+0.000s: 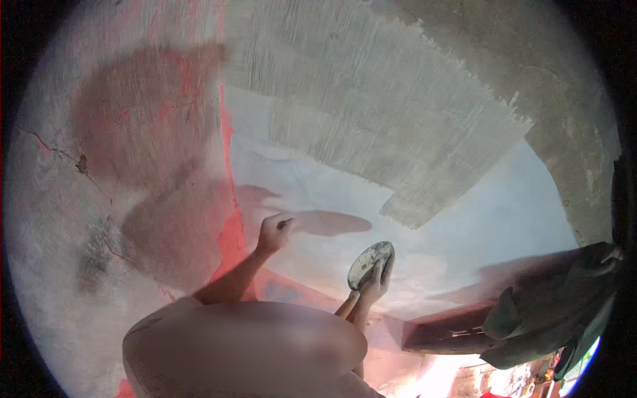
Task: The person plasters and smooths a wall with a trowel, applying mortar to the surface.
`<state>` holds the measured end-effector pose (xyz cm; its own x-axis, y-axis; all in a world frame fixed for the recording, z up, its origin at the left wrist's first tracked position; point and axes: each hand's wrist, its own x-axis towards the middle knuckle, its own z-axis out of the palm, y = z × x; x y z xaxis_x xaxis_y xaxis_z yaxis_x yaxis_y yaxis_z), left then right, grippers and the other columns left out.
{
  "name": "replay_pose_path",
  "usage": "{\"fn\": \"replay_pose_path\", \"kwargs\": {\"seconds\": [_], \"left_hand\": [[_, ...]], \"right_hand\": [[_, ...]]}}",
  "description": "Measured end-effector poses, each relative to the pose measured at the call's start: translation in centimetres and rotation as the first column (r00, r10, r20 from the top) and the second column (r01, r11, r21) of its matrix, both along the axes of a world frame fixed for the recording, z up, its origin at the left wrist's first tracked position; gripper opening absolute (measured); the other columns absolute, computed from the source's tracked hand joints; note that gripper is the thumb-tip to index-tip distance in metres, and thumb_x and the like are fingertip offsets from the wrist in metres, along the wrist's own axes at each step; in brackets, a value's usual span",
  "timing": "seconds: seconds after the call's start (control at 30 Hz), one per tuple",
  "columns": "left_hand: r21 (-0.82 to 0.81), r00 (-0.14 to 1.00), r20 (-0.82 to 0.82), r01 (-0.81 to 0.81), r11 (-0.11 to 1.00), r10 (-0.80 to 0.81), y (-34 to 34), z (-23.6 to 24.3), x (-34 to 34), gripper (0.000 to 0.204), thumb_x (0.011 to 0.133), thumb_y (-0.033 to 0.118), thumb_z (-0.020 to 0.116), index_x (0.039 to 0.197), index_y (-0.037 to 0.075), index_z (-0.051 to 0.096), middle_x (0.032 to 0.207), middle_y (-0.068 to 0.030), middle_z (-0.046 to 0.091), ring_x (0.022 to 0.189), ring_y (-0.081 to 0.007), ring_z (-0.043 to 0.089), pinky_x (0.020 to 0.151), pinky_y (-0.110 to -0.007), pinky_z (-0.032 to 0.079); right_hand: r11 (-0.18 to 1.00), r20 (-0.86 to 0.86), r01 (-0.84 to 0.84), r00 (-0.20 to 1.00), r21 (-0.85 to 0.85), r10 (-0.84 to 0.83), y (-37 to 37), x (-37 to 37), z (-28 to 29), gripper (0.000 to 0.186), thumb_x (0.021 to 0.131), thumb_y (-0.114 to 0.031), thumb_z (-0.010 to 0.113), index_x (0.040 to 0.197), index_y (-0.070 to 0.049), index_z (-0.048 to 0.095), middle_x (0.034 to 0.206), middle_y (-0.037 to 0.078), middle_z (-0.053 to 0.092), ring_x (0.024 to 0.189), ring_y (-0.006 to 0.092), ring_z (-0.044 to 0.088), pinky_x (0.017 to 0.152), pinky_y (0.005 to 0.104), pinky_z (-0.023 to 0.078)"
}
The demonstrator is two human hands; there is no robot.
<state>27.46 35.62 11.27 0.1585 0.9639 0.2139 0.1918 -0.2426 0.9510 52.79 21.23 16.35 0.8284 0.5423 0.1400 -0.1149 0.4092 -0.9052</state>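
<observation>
Raised in front of the wall, my left hand [274, 233] is closed in a fist. A small dark bit shows at its fingers, but what it holds I cannot make out. Further right and a little lower, my right hand [375, 285] grips an oval, dish-like thing [365, 266] by its side. This is whitish, with dark speckles and stains, and stands tilted on edge. Beyond the hands, the wall [285, 176] bears a pale smooth layer, with a streaky grey coat [345, 99] above it.
A red-edged corner line [227, 152] divides off a mottled wall [146, 119] with cracks at the left. Dark cloth [564, 305] hangs at the right beside a brownish ledge [438, 335]. Bright light and small clutter [524, 378] show at the lower right. The lower middle is blurred.
</observation>
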Motion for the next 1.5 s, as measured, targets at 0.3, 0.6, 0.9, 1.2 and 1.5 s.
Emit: {"fn": "replay_pose_path", "kwargs": {"seconds": [0.3,0.6,0.9,1.2,1.5], "left_hand": [[-0.511,0.928,0.347,0.308,0.803,-0.135,-7.5,5.2,-0.4,0.042,0.106,0.041,0.056,0.124,0.005,0.068,0.085,-0.0047,0.070,0.054,-0.0099,0.055,0.051,-0.026,0.047],[-0.182,0.862,0.419,0.388,0.904,-0.286,0.3,9.5,-6.3,0.036,0.107,0.019,0.055,0.138,0.001,0.055,0.106,-0.0077,0.066,0.088,-0.0095,0.065,0.071,-0.027,0.054],[0.247,0.815,0.578,-0.130,0.960,-0.039,5.7,13.6,-7.7,0.052,0.100,0.005,0.063,0.149,-0.005,0.047,0.133,-0.0151,0.066,0.125,-0.0203,0.060,0.106,-0.033,0.047],[0.349,0.890,0.450,-0.106,0.931,-0.067,7.2,12.2,-7.9,0.063,0.097,0.004,0.064,0.154,-0.006,0.040,0.136,-0.0221,0.064,0.121,-0.0223,0.063,0.104,-0.034,0.049],[0.314,0.842,0.536,-0.141,0.939,-0.052,7.7,11.4,-6.6,0.055,0.098,0.001,0.060,0.150,-0.010,0.043,0.143,-0.0206,0.056,0.130,-0.0244,0.057,0.111,-0.036,0.046]], "right_hand": [[0.958,-0.015,-0.284,0.959,-0.049,0.284,1.8,-3.4,4.7,0.071,0.097,0.002,0.062,0.161,0.003,0.031,0.165,0.016,0.036,0.145,0.0233,0.042,0.117,0.0341,0.034],[0.910,0.328,-0.415,0.860,0.005,0.391,10.9,-17.8,8.5,0.055,0.101,-0.003,0.059,0.154,0.004,0.045,0.148,0.020,0.058,0.128,0.0202,0.058,0.109,0.0312,0.043],[0.954,0.598,-0.299,0.768,0.019,0.229,18.6,-23.0,11.2,0.048,0.102,-0.009,0.063,0.146,0.004,0.054,0.140,0.021,0.064,0.119,0.0187,0.064,0.101,0.0315,0.050],[0.953,0.538,-0.290,0.819,0.087,0.200,19.7,-24.2,10.4,0.063,0.100,-0.004,0.066,0.156,0.005,0.039,0.129,0.015,0.067,0.109,0.0150,0.064,0.093,0.0291,0.053],[0.896,0.023,-0.437,0.899,0.075,0.437,21.2,-23.0,7.8,0.022,0.098,-0.012,0.073,0.115,0.002,0.070,0.100,0.005,0.073,0.086,0.0090,0.065,0.075,0.0253,0.054]]}}
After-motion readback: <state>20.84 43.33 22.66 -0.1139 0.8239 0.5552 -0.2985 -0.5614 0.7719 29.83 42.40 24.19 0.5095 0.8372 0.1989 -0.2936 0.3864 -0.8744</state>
